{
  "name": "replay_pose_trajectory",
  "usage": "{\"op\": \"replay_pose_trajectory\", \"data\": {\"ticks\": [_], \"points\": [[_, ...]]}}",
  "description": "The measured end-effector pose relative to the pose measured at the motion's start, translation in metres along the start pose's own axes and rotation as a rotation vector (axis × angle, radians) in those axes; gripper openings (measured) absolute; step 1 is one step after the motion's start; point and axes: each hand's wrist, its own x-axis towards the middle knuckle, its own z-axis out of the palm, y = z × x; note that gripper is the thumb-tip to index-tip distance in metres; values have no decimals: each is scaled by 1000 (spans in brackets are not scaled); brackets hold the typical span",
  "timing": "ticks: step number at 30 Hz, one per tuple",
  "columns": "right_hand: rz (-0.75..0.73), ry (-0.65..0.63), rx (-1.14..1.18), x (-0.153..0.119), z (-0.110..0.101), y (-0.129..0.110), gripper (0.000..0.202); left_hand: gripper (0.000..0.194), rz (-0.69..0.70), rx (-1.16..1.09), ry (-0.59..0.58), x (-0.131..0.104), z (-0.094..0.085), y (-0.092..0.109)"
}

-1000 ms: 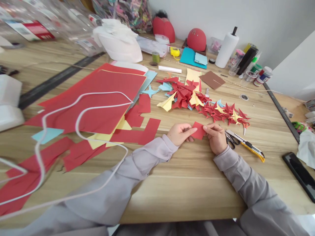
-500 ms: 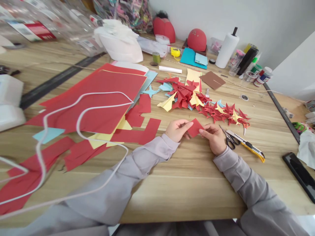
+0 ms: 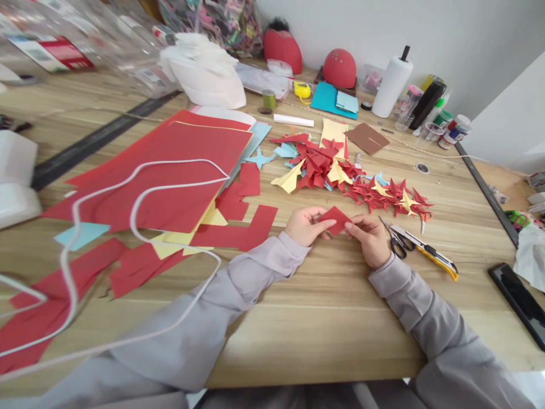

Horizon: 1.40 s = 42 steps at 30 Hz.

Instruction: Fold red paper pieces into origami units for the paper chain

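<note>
Red square (image 3: pixel 335 218), paper, is held over the table (image 3: pixel 323 329), approx. mid-scene, w/ one corner pointing far; can't tell if it's a single layer or folded, or if its near tip touches wood. L hand (image 3: pixel 304 227) pinches its left corner, thumb on top; R hand (image 3: pixel 370 238) grips the right corner btwn thumb & fingers. Step in hand looks like squaring up or turning the sq. btwn fingertips; next move prob. calls for a light, steady pinch both sides, edges kept even. Just right of R hand: scissors (image 3: pixel 405 243) & cutter (image 3: pixel 438 258), side by side. Just far of both hands, a heap of paper stars (image 3: pixel 317 162), mostly red, some yellow/blue. Left: red strips (image 3: pixel 259 227), then big red sheets (image 3: pixel 200 147) w/ white cord (image 3: pixel 65 261) across them. Far side: brown card (image 3: pixel 367 139), tape measure (image 3: pixel 302 89). Phone (image 3: pixel 517 304) well off to the right.
</note>
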Motion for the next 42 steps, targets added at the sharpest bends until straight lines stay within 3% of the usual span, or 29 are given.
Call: {"op": "replay_pose_trajectory", "data": {"ticks": [11, 17, 24, 31, 42], "points": [[7, 17, -125, 0, 1, -1, 20, 41, -10, 4, -53, -2, 1, -1], [13, -47, -161, 0, 1, -2, 21, 44, -17, -57, -36, -1, -1, 1], [16, -37, -161, -1, 0, 1, 22, 36, -52, -3, -37, 1, -5, 2], [27, -26, -133, 0, -1, 2, 21, 39, -148, -100, -79, 1, -5, 4], [26, -30, -171, -2, 2, -4, 24, 39, -126, -69, -92, 0, -5, 2]]}}
